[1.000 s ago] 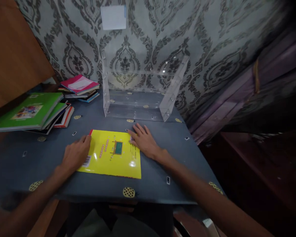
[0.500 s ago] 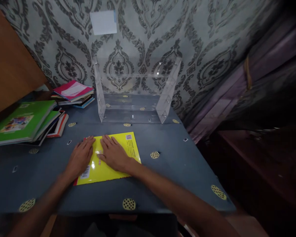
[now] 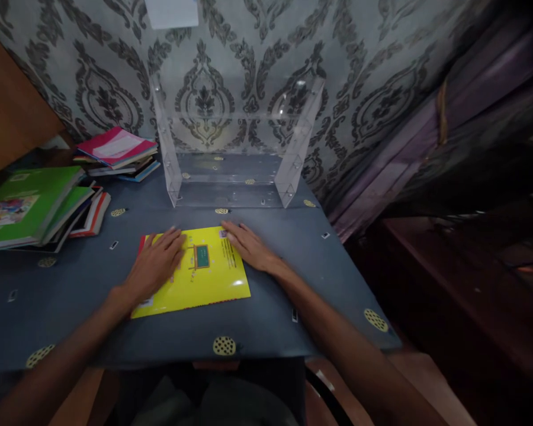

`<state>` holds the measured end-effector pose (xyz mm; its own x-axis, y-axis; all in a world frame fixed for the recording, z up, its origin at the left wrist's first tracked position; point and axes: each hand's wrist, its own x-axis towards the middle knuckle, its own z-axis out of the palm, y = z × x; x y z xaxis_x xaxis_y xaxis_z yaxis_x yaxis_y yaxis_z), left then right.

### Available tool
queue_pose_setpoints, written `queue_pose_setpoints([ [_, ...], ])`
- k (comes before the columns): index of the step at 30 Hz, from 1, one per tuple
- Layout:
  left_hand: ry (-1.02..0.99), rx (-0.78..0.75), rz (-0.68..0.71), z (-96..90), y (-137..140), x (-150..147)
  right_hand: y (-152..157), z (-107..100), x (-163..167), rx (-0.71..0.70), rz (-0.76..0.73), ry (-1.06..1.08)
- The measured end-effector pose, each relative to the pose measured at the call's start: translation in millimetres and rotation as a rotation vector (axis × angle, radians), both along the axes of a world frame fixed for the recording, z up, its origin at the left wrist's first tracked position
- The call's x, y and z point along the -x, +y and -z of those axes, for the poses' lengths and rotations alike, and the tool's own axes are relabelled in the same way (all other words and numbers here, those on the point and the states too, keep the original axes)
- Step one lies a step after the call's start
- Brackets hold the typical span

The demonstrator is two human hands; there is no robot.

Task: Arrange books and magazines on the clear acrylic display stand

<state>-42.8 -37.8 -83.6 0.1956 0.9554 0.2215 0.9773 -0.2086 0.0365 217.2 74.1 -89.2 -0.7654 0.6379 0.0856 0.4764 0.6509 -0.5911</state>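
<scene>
So my left hand (image 3: 157, 263) and right hand (image 3: 251, 246) lie flat over this thin, glossy yellow book (image 3: 217, 281) on blue-grey patterned cloth (image 3: 173, 336), probably light, bendy, slippery, best pinched by its edges.

I have a thin yellow book (image 3: 220, 284) lying flat and closed on the blue-grey table (image 3: 337, 272), slightly askew near its front edge. Red shows along its left side; a green chalkboard picture (image 3: 202, 256) sits mid-cover. My left hand (image 3: 157, 260) covers its left part, my right hand (image 3: 250, 245) its far right corner.
</scene>
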Motion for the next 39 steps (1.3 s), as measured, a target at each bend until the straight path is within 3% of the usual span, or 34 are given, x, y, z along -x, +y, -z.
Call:
queue_pose_setpoints([
  [5, -0.012, 0.063, 0.247, -8.5, 31, -46, 2, -1, 0, 0.057, 0.009, 0.050],
  [10, 0.002, 0.123, 0.445, -17.3, 22, -77, 1, -4, 2, 0.092, 0.006, 0.078],
  [17, -0.061, 0.153, 0.650, -16.7, -9, -81, 1, 0, 6, 0.055, 0.018, 0.009],
  [24, -0.066, 0.143, 0.663, -20.7, -17, -79, -3, 6, 3, -0.069, -0.007, -0.030],
  [29, -0.095, 0.105, 0.555, -14.1, -21, -69, -8, 4, 2, -0.185, -0.011, -0.078],
  [39, -0.063, -0.005, -0.024, -1.6, -15, 24, -10, 4, 4, -0.258, -0.032, -0.152],
])
